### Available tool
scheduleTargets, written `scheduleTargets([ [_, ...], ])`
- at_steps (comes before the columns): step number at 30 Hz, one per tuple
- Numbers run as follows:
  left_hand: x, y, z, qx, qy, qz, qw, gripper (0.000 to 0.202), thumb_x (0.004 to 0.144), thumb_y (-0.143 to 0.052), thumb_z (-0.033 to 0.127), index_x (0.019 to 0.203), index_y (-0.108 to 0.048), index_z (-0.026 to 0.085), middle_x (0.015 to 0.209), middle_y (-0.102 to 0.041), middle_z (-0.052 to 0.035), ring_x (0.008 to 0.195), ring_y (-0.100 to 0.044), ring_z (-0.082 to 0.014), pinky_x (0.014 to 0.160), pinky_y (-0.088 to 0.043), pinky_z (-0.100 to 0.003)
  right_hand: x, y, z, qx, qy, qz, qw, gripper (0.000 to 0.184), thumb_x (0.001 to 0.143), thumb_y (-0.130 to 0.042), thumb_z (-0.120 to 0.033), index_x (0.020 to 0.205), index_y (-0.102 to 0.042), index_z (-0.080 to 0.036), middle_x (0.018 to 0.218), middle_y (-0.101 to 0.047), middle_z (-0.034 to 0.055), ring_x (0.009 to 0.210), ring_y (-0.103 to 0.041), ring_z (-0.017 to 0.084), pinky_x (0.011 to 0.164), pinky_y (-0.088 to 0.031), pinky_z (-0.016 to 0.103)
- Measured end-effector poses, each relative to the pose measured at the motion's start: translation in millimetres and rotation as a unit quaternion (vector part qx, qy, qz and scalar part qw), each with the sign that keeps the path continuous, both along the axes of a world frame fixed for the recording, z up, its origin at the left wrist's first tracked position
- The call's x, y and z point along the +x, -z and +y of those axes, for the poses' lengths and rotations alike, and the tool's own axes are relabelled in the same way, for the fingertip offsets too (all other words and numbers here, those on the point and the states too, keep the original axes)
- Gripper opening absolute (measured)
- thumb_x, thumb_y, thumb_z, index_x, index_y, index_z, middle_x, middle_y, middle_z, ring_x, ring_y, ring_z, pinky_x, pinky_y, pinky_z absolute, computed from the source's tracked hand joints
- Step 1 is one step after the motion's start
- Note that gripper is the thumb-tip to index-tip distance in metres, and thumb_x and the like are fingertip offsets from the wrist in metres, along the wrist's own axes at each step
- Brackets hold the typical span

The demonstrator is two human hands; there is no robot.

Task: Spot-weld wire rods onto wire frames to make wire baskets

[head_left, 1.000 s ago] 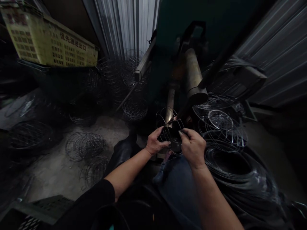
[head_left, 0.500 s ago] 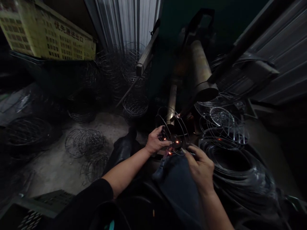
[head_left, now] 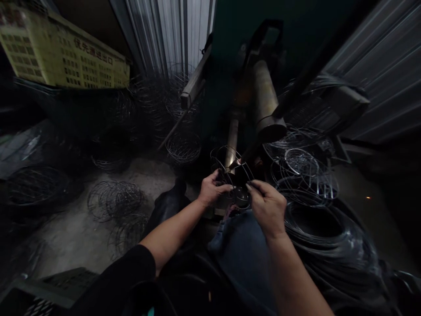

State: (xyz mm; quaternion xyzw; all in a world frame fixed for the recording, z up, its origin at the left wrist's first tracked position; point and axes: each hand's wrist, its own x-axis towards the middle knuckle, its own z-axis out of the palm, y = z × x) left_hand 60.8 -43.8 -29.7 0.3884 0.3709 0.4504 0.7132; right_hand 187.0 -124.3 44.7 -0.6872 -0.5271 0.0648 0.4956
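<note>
Both my hands are on a round wire frame (head_left: 249,172) made of thin hoops, at the lower electrode of a spot welder. My left hand (head_left: 210,191) grips its left side, thumb and fingers around the wire. With thumb and fingertips, my right hand (head_left: 268,204) pinches the frame's right edge. The hoops sit around the end of the lower brass-coloured bar (head_left: 232,136), close to a copper tip (head_left: 235,163). A thicker cylinder (head_left: 265,90) hangs above. Beneath the frame shows a rounded shiny object (head_left: 241,196); its kind is unclear.
To the right are a large wire coil (head_left: 329,245) and a heap of wire hoops (head_left: 304,175). Wire baskets (head_left: 113,199) lie on the floor at left. A yellow crate (head_left: 82,57) stands at upper left, and a green crate (head_left: 66,285) at lower left.
The orange sparks near my hands are gone; one glowing speck shows at the far right. My right hand has moved up and slightly left along the frame. The whole view has shifted slightly.
</note>
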Motion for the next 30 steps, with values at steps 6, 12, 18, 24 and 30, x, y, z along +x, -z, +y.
scheduleTargets([
  [6, -3.0, -5.1, -2.4, -0.003, 0.025, -0.001, 1.000, 0.072, 0.049, -0.090, 0.029, 0.114, -0.063, 0.012, 0.075, -0.064, 0.0024, 0.058, -0.057, -0.0079, 0.059, -0.049, -0.020, 3.6, -6.5, 2.5, -0.020, 0.002, -0.005, 1.000, 0.023, 0.080, -0.060, -0.037, 0.082, -0.073, -0.018, 0.085, -0.073, 0.0079, 0.080, -0.068, 0.024, 0.078, -0.053, 0.036],
  [12, -8.0, -7.8, -6.3, -0.027, 0.026, 0.010, 0.999, 0.053, 0.051, -0.087, 0.028, 0.098, -0.065, 0.012, 0.070, -0.058, 0.0031, 0.056, -0.054, -0.0070, 0.052, -0.044, -0.018, 7.5, 8.8, -42.1, -0.006, 0.024, 0.041, 0.999, 0.022, 0.076, -0.072, -0.039, 0.085, -0.073, -0.019, 0.106, -0.070, 0.0097, 0.096, -0.067, 0.025, 0.083, -0.054, 0.036],
  [18, -7.2, -12.4, -1.6, -0.112, 0.042, -0.024, 0.993, 0.041, 0.057, -0.082, 0.033, 0.087, -0.063, 0.014, 0.079, -0.061, -0.0013, 0.058, -0.058, -0.0097, 0.054, -0.048, -0.024, 2.5, 16.2, -36.8, 0.000, -0.017, 0.059, 0.998, 0.020, 0.081, -0.066, -0.037, 0.087, -0.074, -0.019, 0.095, -0.073, 0.0079, 0.089, -0.068, 0.024, 0.085, -0.054, 0.037],
  [24, -4.9, -18.7, 10.6, -0.168, 0.031, -0.027, 0.985, 0.041, 0.054, -0.081, 0.036, 0.082, -0.061, 0.013, 0.076, -0.061, -0.0026, 0.054, -0.061, -0.0137, 0.052, -0.049, -0.028, 2.2, -8.2, -0.1, -0.022, -0.024, 0.017, 0.999, 0.024, 0.078, -0.062, -0.040, 0.077, -0.073, -0.019, 0.083, -0.073, 0.0072, 0.077, -0.067, 0.023, 0.076, -0.053, 0.035],
  [30, 0.0, -17.7, 16.5, -0.199, 0.033, -0.038, 0.979, 0.049, 0.051, -0.084, 0.041, 0.084, -0.059, 0.014, 0.072, -0.059, -0.0018, 0.054, -0.062, -0.0159, 0.050, -0.049, -0.028, 2.8, -17.1, 15.0, -0.050, -0.018, -0.003, 0.999, 0.026, 0.079, -0.060, -0.042, 0.078, -0.074, -0.020, 0.080, -0.073, 0.0066, 0.075, -0.067, 0.024, 0.074, -0.052, 0.036],
])
